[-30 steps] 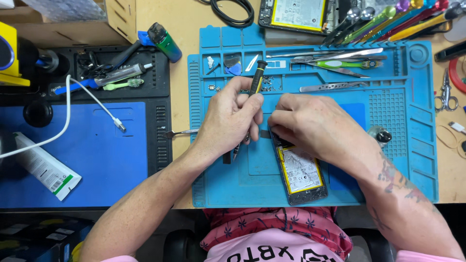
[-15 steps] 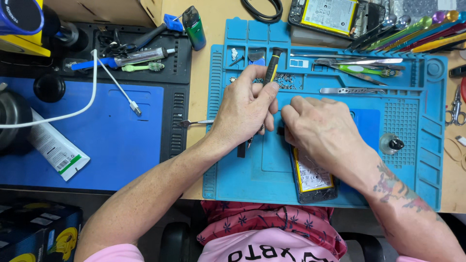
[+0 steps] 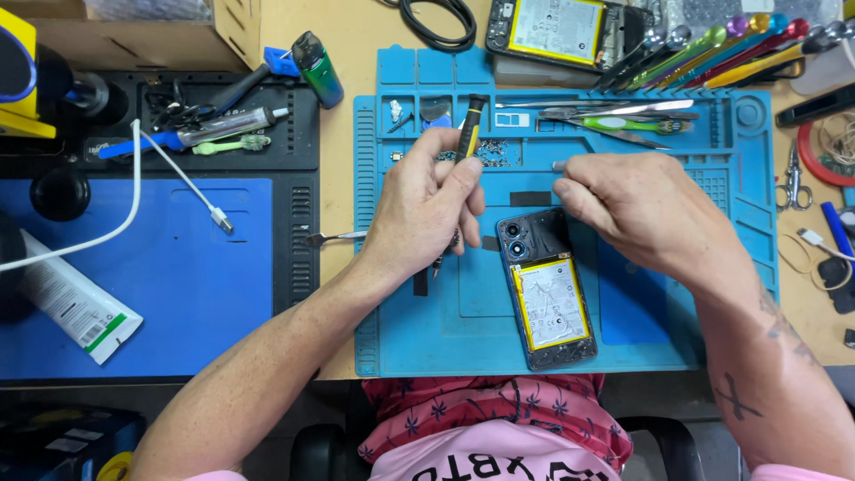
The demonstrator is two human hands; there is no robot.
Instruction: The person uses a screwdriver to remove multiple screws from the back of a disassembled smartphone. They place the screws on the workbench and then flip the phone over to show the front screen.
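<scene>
An opened phone [image 3: 545, 289] with its back off lies on the blue repair mat [image 3: 445, 338], showing its battery and camera lenses. My left hand [image 3: 427, 209] grips a black and yellow screwdriver [image 3: 469, 126], its handle pointing away from me, just left of the phone's top. My right hand [image 3: 637, 209] hovers above and right of the phone, with a tiny part [image 3: 558, 166] pinched between its fingertips over the mat's small compartments. A dark strip [image 3: 530, 198] lies on the mat above the phone.
Tweezers and a green tool [image 3: 623, 120] lie in the mat's top tray. A second opened phone [image 3: 557, 31] and coloured pry tools [image 3: 721, 44] sit at the back. A metal spudger [image 3: 334, 237], a white cable [image 3: 178, 187], a tube [image 3: 76, 307] and scissors [image 3: 793, 178] lie around.
My right hand has lifted off the phone and moved up and right, which uncovers the phone's top. My left hand has stayed on the screwdriver. The view has shifted.
</scene>
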